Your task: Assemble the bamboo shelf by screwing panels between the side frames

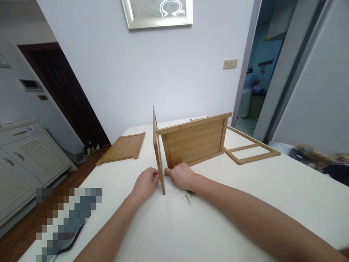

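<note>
A bamboo-coloured wooden side frame (158,156) stands on edge on the white table, seen almost edge-on. A wooden panel with rails (197,140) stands upright to its right, one end close against the frame. My left hand (145,185) is at the frame's lower left side, its thumb and fingers pinched at the wood; anything small between them is hidden. On the other side, my right hand (182,175) is closed round the near end of the panel's lower rail, beside a narrow gap at the frame. A clear bag of screws (187,197) lies under my right wrist.
Another wooden panel (125,146) lies flat at the table's left edge. To the right, an open wooden frame (255,160) lies flat behind the upright panel. The white table (272,196) reaches the wall. A person (249,82) is in the room beyond the doorway.
</note>
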### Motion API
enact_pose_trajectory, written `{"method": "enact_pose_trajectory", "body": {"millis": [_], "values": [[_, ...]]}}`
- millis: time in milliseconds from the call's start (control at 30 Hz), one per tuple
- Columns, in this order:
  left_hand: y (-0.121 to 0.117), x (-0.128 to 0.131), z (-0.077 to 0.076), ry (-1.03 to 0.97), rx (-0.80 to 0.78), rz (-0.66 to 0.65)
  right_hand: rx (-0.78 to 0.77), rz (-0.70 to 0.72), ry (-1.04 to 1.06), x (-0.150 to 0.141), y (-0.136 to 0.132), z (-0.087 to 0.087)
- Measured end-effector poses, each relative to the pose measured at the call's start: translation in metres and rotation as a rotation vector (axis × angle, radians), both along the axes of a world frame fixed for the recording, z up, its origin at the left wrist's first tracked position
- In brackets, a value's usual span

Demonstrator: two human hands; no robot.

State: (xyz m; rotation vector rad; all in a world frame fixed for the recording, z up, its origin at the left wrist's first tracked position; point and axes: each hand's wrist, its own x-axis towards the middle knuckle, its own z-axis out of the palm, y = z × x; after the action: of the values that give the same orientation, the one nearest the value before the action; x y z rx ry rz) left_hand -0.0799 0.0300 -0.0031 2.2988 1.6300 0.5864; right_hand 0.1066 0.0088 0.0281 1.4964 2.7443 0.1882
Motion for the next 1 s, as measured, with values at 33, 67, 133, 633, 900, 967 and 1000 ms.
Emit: {"method": "enact_pose_trajectory", "body": {"millis": [33,67,133,633,900,967,1000], "values": [[-0.0006,0.0000,0.0004,0.007,0.002,-0.012,0.003,0.002,0.000,0.0000,-0.0001,0.0001],[-0.0013,0.0003,0.0007,0.014,0.003,-0.024,0.006,0.004,0.002,0.0000,-0.0003,0.0002],[-0.0024,0.0015,0.0002,0.026,0.004,-0.022,0.005,0.005,0.006,-0.0001,-0.0007,0.0003],[-0.0006,0.0067,-0.0066,-0.039,-0.028,0.108,0.008,0.006,-0.014,-0.0009,-0.0019,0.0016],[0.0024,0.0014,-0.0014,-0.113,-0.064,0.055,-0.009,0.002,-0.005,-0.0005,-0.0009,0.0007],[0.0019,0.0008,-0.0015,-0.068,-0.034,0.009,-0.004,0.005,-0.004,-0.0004,-0.0002,-0.0002],[0.0015,0.0010,-0.0021,-0.046,-0.023,-0.001,-0.003,0.006,-0.002,-0.0004,-0.0001,-0.0005]]}}
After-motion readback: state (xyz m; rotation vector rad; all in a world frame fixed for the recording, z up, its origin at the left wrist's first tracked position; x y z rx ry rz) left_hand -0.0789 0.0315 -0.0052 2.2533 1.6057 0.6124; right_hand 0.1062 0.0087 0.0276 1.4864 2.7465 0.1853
